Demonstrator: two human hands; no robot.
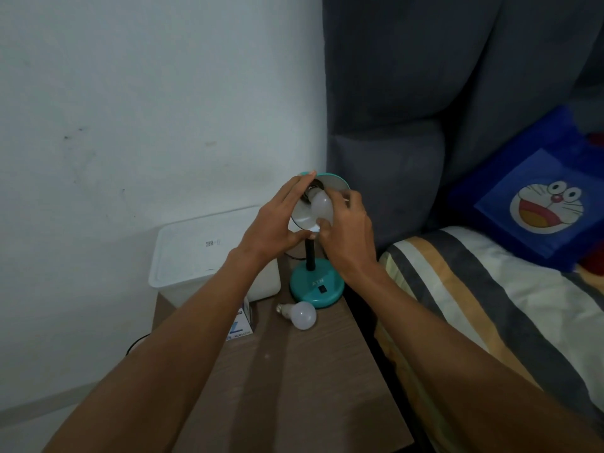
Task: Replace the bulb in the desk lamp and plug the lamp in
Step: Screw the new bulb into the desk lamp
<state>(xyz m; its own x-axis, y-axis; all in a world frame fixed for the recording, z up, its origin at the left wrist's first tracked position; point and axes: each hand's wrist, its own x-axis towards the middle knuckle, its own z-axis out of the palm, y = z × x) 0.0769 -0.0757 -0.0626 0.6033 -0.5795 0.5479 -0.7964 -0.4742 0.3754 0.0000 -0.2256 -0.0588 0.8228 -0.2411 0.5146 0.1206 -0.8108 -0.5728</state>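
A teal desk lamp stands on a wooden bedside table (294, 371), its round base (316, 289) near the table's back right corner. Its shade (333, 181) is tilted toward me. My left hand (277, 223) grips the shade's left rim. My right hand (346, 233) holds a white bulb (322, 206) whose screw end sits at the socket inside the shade. A second white bulb (300, 314) lies loose on the table in front of the base. The lamp's plug is not in view.
A white plastic box (202, 256) stands at the table's back left, with a small bulb carton (243, 325) in front of it. A dark cable (137, 343) hangs left of the table. A bed with a striped sheet (474, 305), blue cushion (539, 204) and grey headboard lies right.
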